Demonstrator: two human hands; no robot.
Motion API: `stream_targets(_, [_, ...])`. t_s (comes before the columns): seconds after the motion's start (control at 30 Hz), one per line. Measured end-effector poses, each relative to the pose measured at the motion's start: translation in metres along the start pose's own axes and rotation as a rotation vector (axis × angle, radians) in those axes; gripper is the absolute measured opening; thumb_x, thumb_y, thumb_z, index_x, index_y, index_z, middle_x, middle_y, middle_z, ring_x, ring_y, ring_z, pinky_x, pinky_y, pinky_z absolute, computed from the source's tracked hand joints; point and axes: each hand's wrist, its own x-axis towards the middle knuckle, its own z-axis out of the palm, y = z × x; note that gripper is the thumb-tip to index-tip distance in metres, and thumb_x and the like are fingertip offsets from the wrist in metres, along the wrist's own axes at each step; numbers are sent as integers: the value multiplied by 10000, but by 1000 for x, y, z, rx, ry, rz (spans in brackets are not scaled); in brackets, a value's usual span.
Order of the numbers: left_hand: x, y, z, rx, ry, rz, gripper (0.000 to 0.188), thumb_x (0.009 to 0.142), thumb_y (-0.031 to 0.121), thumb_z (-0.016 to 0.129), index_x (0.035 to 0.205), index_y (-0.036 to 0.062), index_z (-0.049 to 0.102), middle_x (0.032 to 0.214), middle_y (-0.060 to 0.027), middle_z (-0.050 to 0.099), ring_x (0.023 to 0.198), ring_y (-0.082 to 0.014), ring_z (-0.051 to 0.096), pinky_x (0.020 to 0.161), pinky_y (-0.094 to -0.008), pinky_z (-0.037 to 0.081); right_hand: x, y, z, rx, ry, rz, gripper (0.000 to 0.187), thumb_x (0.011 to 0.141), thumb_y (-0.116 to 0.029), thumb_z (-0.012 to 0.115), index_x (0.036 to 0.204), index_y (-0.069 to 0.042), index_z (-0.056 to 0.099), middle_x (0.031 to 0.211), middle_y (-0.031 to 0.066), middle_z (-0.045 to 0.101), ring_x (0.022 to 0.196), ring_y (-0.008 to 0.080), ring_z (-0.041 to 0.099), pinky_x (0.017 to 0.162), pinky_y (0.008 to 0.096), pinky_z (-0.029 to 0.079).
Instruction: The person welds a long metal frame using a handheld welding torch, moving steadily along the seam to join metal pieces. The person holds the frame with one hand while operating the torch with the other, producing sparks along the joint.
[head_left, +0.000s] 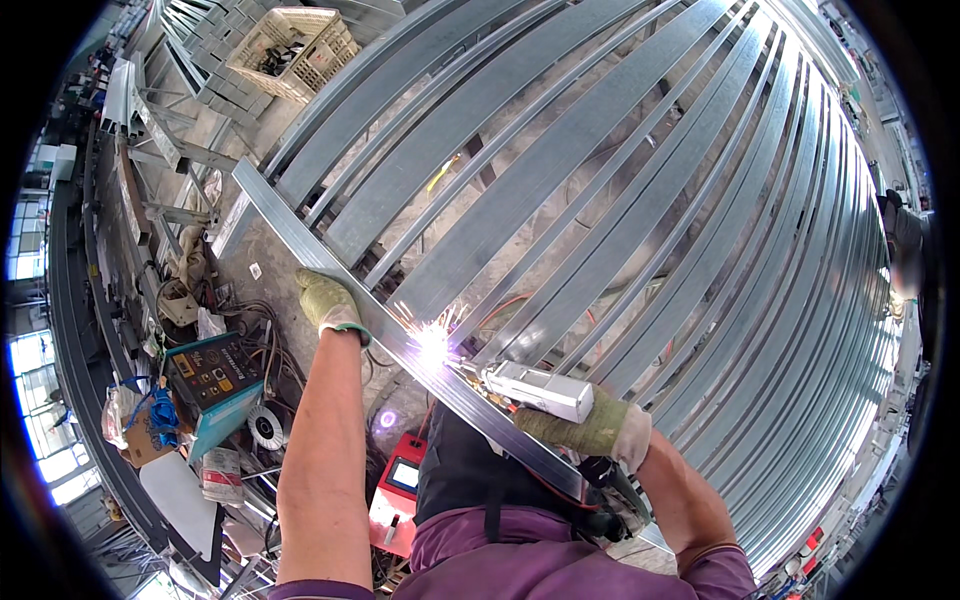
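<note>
My left hand, in a yellow-green work glove, presses on a long grey steel cross bar that runs diagonally over a row of galvanised steel tubes. My right hand, also gloved, grips a white welding torch. The torch tip points at the joint between the bar and a tube, where a bright white arc throws sparks. A cable runs back from the torch under my right forearm.
On the floor to the left stand a teal welding machine with a wire spool and a red unit with a screen. A plastic crate sits at top left. Cables, bags and steel frames lie along the left side.
</note>
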Motion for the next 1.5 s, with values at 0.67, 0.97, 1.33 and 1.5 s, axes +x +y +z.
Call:
stream_targets(0.67, [-2, 2, 2, -6, -8, 51, 772, 1089, 603, 344, 1267, -74, 670, 1240, -271, 709, 1129, -424, 681, 966, -450, 529, 8, 35, 7, -1, 100, -240, 675, 947, -546, 734, 1499, -191, 579, 990, 40, 748, 692, 84, 599, 606, 256, 529])
stream_targets(0.97, [14, -9, 1, 43, 22, 58, 762, 1092, 588, 355, 1241, -85, 681, 1205, -265, 723, 1105, -405, 694, 960, -445, 527, -3, 9, -1, -48, 8, 17, 694, 951, -569, 713, 1525, -212, 552, 960, 28, 738, 672, 90, 620, 553, 265, 521])
stream_targets(1.33, [1, 1, 1, -77, -28, 8, 754, 1092, 580, 362, 1240, -87, 682, 1213, -250, 725, 1074, -386, 707, 936, -435, 542, -5, 21, 1, -18, 29, -7, 676, 944, -512, 757, 1504, -181, 576, 1107, 49, 748, 870, 116, 653, 767, 288, 551])
stream_targets(1.5, [9, -5, 0, 4, 6, 60, 771, 1089, 592, 355, 1249, -89, 679, 1226, -260, 720, 1089, -413, 699, 946, -455, 543, -11, 12, 2, 33, 20, 51, 662, 945, -498, 765, 1481, -149, 598, 1218, 63, 744, 1030, 134, 650, 929, 284, 517])
